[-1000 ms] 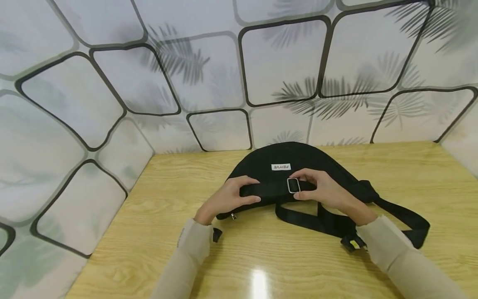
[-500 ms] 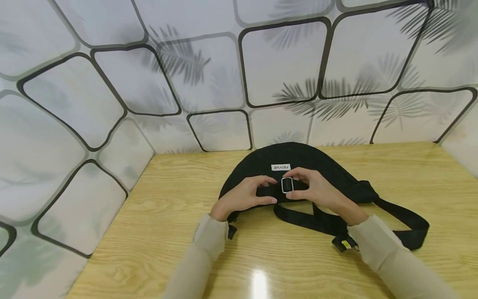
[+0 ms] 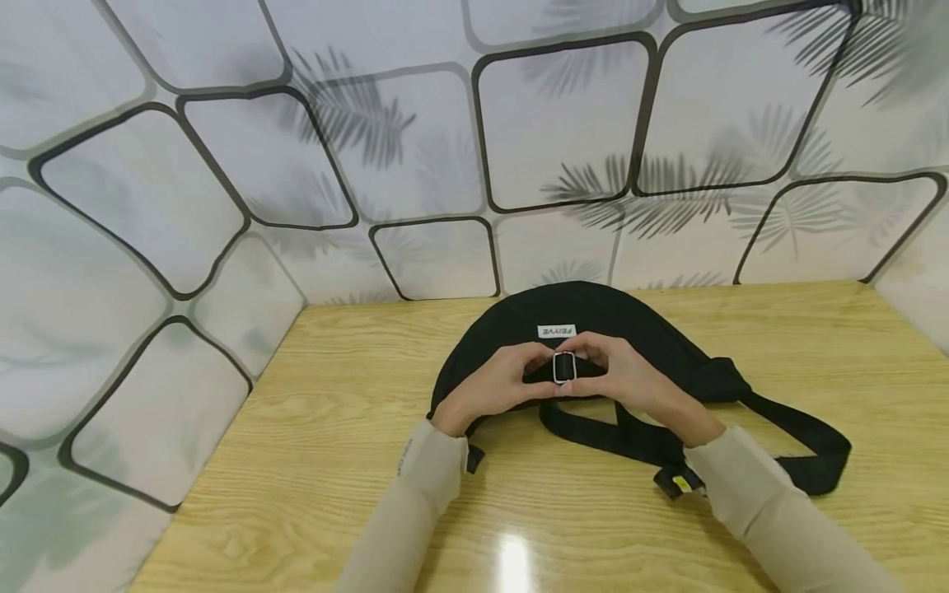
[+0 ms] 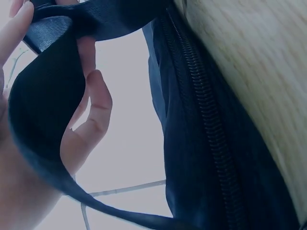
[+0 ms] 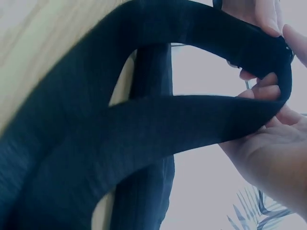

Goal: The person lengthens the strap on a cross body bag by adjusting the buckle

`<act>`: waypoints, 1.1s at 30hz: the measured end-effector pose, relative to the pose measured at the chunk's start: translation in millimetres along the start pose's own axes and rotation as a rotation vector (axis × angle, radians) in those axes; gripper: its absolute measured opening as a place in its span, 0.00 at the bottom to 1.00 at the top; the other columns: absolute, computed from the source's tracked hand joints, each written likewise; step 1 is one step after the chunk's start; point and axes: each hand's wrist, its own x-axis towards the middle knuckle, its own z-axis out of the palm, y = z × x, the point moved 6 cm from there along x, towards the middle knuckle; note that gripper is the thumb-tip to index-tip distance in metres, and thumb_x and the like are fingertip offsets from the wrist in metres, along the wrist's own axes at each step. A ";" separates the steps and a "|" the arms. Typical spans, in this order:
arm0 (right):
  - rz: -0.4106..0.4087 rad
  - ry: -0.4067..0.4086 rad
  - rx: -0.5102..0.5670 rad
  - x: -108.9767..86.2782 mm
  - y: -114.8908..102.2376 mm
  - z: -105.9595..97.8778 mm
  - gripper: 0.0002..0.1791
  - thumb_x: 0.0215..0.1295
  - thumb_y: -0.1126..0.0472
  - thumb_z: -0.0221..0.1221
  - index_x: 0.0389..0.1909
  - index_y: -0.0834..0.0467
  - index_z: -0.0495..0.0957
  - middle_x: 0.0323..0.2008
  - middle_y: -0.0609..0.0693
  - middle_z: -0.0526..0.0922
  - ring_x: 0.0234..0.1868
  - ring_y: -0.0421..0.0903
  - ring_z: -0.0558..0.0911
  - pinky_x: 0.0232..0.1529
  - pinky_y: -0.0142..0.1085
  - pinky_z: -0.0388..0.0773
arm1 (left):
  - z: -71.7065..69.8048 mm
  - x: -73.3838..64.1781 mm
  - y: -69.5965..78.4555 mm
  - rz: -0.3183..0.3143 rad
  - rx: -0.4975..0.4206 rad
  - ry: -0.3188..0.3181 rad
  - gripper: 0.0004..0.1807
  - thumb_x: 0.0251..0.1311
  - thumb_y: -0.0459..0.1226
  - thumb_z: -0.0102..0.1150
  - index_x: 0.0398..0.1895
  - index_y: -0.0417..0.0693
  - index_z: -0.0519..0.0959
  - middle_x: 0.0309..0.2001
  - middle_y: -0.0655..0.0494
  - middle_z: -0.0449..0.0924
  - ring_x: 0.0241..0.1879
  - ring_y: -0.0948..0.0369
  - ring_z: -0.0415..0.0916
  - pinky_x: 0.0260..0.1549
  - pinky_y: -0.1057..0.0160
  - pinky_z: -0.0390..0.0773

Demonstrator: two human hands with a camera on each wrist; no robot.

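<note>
Your right hand [image 3: 633, 380] pinched the square silver metal buckle [image 3: 574, 367] between thumb and forefinger; your left hand [image 3: 495, 383], fingers bent, pinched the flat black webbing strap [image 4: 43, 110] just left of it; past your fingertips the black crescent-shaped fabric bag [image 3: 608, 311] lay at the far middle of the yellow wood-grain table [image 3: 296, 461]; its white rectangular label [image 3: 557, 331] showed beyond the buckle; on the right the strap looped across the table; nearer, a black clip with a yellow patch [image 3: 675, 482] lay beside your beige right sleeve [image 3: 771, 502].
</note>
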 end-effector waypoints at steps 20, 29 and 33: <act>0.212 0.000 0.148 -10.4 22.0 -19.2 0.13 0.74 0.70 0.55 0.51 0.77 0.72 0.29 0.47 0.79 0.26 0.40 0.75 0.28 0.31 0.72 | -2.2 -3.0 -2.0 -0.002 -0.027 0.037 0.27 0.67 0.38 0.66 0.67 0.40 0.73 0.62 0.47 0.76 0.59 0.49 0.75 0.58 0.58 0.73; 0.195 0.025 0.209 -11.0 21.7 -16.2 0.10 0.74 0.71 0.54 0.49 0.76 0.72 0.28 0.45 0.80 0.27 0.40 0.77 0.30 0.30 0.74 | -1.2 -3.1 -0.7 0.023 -0.047 0.037 0.26 0.69 0.37 0.65 0.68 0.40 0.73 0.64 0.46 0.75 0.60 0.48 0.75 0.58 0.60 0.72; 0.179 0.051 0.245 -10.7 21.5 -14.9 0.06 0.74 0.71 0.55 0.46 0.71 0.75 0.28 0.43 0.80 0.27 0.40 0.77 0.31 0.30 0.76 | 0.3 -3.3 -0.2 0.037 -0.048 0.034 0.26 0.69 0.36 0.64 0.68 0.40 0.73 0.62 0.46 0.76 0.53 0.48 0.76 0.52 0.62 0.73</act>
